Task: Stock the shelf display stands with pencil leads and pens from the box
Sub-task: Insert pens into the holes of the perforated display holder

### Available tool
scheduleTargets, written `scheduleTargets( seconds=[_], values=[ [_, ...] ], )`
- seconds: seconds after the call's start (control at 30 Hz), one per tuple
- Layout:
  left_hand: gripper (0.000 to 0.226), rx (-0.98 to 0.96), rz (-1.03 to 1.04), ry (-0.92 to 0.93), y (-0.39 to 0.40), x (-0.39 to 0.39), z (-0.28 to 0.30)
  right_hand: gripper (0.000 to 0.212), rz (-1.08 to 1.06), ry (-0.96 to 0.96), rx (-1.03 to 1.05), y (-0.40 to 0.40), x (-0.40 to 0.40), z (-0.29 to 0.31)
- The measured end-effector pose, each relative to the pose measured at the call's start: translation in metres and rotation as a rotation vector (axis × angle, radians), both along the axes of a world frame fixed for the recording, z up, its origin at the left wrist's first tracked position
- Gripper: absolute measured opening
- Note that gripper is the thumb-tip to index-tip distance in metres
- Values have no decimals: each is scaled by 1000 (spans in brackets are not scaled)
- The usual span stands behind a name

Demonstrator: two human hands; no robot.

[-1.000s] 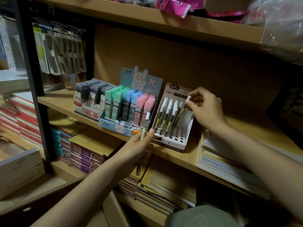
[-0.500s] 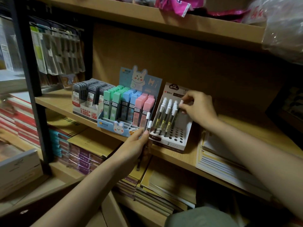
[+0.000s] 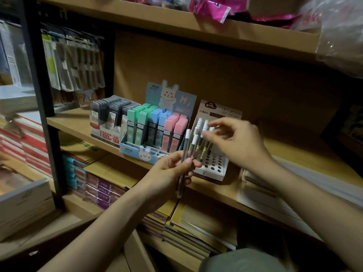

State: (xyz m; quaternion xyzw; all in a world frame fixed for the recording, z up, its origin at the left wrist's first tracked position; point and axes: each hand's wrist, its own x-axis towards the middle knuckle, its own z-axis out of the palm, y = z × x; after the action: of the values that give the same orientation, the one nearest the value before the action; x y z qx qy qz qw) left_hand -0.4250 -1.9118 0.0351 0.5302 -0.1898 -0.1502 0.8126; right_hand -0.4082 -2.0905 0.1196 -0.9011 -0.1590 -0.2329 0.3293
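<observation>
White-capped slim pen (image 3: 184, 154) gripped by left hand (image 3: 169, 173), right hand (image 3: 233, 142) loose-fingered, perforated card stand (image 3: 213, 167).

Stacked notebooks (image 3: 106, 191) on lower shelf, hanging packets (image 3: 74, 65) at left, pink packaging (image 3: 212, 6) up top.

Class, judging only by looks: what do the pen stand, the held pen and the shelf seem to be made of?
Pen stand: likely printed cardboard, matte white, folded edges and punched round holes.
Pen in the left hand: apparently clear plastic barrel, see-through, with an opaque white cap.
Shelf: wood-look board, matte tan; solid or laminate is unclear.
</observation>
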Motion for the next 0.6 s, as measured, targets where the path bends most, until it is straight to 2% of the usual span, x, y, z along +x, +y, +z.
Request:
scheduleTargets(
  seconds=[0.17,0.27,0.33,0.4,0.5,0.6],
  values=[
    [34,-27,-64,-7,-4,-5,4,31,150,222,224,14,-6,-7],
    [34,-75,-98,10,-2,-4,5,30,250,280,251,15,-10,-7],
    [33,-103,-107,62,0,-1,4,29,246,254,207,14,-9,-5],
    [30,-112,-25,137,1,4,0,30,176,192,201,6,-4,6],
    [22,121,215,85,6,11,-12,28,36,95,155,-16,7,26],
    [24,242,264,90,5,13,-18,26,-90,-13,14,-29,18,26]
  ],
)
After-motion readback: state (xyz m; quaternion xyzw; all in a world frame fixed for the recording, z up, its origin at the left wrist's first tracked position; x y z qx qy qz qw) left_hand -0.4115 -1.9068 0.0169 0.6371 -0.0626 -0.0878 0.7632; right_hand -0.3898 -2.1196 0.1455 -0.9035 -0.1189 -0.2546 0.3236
